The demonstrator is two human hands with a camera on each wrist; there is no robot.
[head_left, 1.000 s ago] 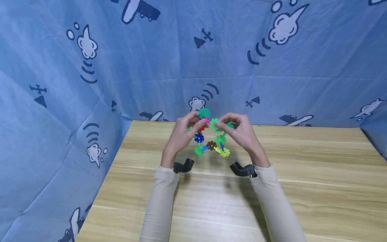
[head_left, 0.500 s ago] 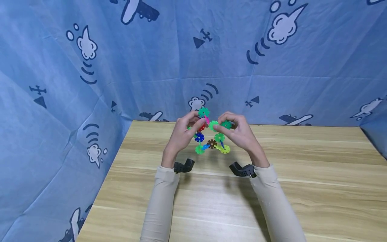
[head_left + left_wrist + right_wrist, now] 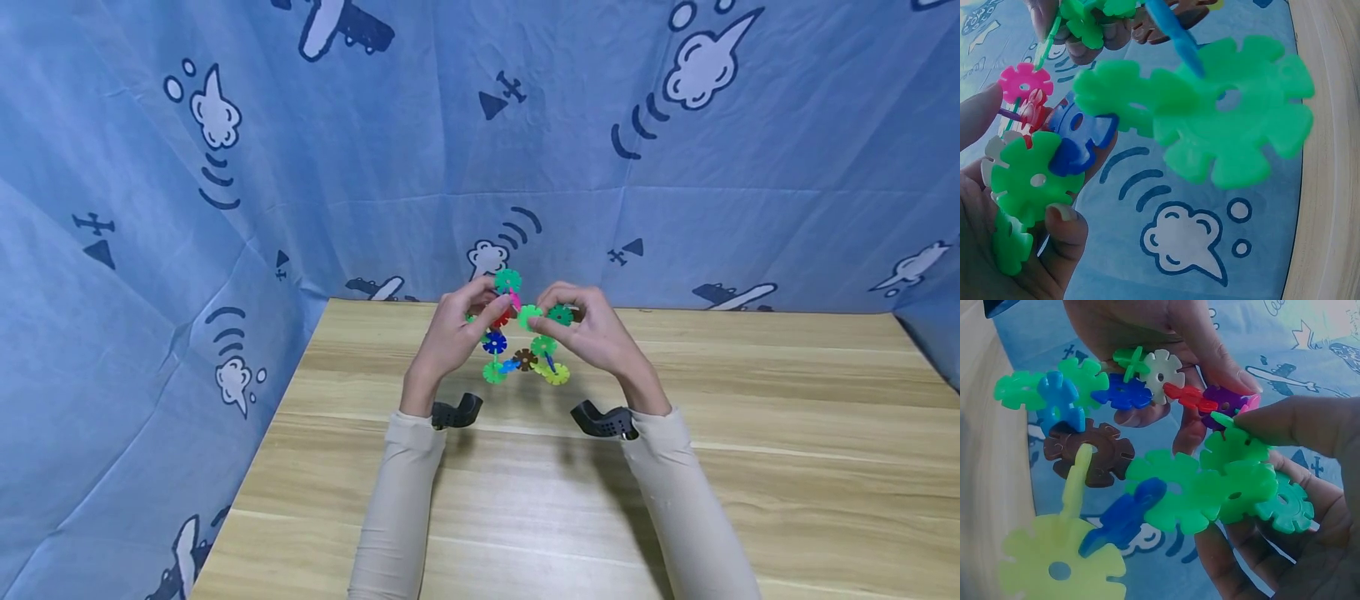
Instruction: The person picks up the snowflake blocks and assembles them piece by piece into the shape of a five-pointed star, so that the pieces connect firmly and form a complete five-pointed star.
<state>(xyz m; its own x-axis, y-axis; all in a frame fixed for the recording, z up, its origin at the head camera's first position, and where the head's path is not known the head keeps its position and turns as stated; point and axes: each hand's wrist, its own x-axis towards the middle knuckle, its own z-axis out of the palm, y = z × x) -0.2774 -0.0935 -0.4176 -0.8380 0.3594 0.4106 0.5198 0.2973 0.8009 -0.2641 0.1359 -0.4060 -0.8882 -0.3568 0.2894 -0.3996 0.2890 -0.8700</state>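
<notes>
A chain of notched plastic snowflake discs hangs between my hands above the far part of the table. My left hand (image 3: 448,329) grips its left side, with the thumb by the pink disc (image 3: 1025,82) and fingers behind a green disc (image 3: 1036,180) and a blue disc (image 3: 1082,134). On the other side, my right hand (image 3: 588,325) pinches a light green disc (image 3: 530,317), and more green discs lie against its fingers. A brown disc (image 3: 1089,452) and a yellow disc (image 3: 1060,562) hang in the lower run. A teal disc (image 3: 507,281) tops the left part.
The wooden table (image 3: 495,517) spreads below both forearms. Behind it and to the left hangs a blue printed cloth (image 3: 390,150). A black wrist mount (image 3: 456,411) juts inward from the left wrist, and another black mount (image 3: 600,419) from the right.
My right hand has shifted slightly left and lowered the light green disc, bringing it a little below the pink one. My left hand stays almost in place, still gripping the chain.
</notes>
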